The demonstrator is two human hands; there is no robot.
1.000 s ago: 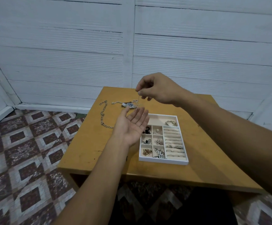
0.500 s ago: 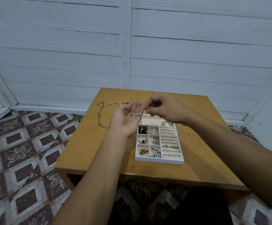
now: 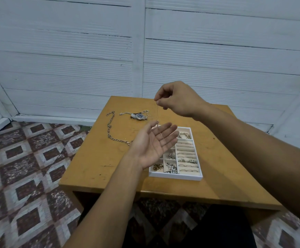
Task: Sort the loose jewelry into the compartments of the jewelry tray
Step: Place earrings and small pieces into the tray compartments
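Observation:
My right hand (image 3: 178,100) is raised over the table and pinches the top of a thin silver chain (image 3: 157,114). The chain hangs straight down, and its lower end touches the fingers of my left hand (image 3: 155,143). That hand lies palm up with straight fingers, above the left part of the white jewelry tray (image 3: 197,177) and hiding some of its compartments. In the tray lie rings in the padded rows, bangles at the back, and earrings and pearls in the small squares.
On the wooden table (image 3: 109,158) behind my hands lie a silver watch (image 3: 138,116), a thin chain (image 3: 126,113) next to it and a long thick-link chain (image 3: 110,128) on the left. White panelled walls stand behind; patterned floor tiles lie to the left.
My right hand has risen from my left palm, drawing the thin chain up until it hangs taut. The left hand has stayed palm up.

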